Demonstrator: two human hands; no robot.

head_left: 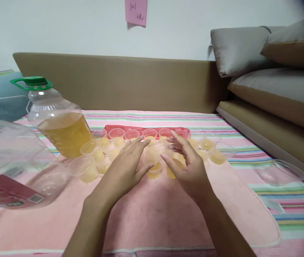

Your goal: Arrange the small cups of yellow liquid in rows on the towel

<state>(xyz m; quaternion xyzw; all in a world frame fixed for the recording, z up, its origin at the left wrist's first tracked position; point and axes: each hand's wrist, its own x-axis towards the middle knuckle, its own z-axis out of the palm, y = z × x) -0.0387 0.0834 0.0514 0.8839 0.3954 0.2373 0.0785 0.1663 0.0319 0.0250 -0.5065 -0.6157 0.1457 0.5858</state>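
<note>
A clear plastic cup sits between my two hands, over rows of similar cups; its exact tilt is hard to make out. My left hand is to its left, fingers stretched and thumb apart, holding nothing. My right hand curves at its right side, thumb and fingers spread, fingertips close to the cup; whether they touch it I cannot tell. Several cups around hold yellow liquid, such as one cup below and another at the left. My hands partly hide the middle cups.
A large bottle with a green cap and yellow liquid stands at the left; a clear bottle is nearer. A flat red packet lies behind the cups. A clear cup lies right, beside cushions. Underneath is a pink mat.
</note>
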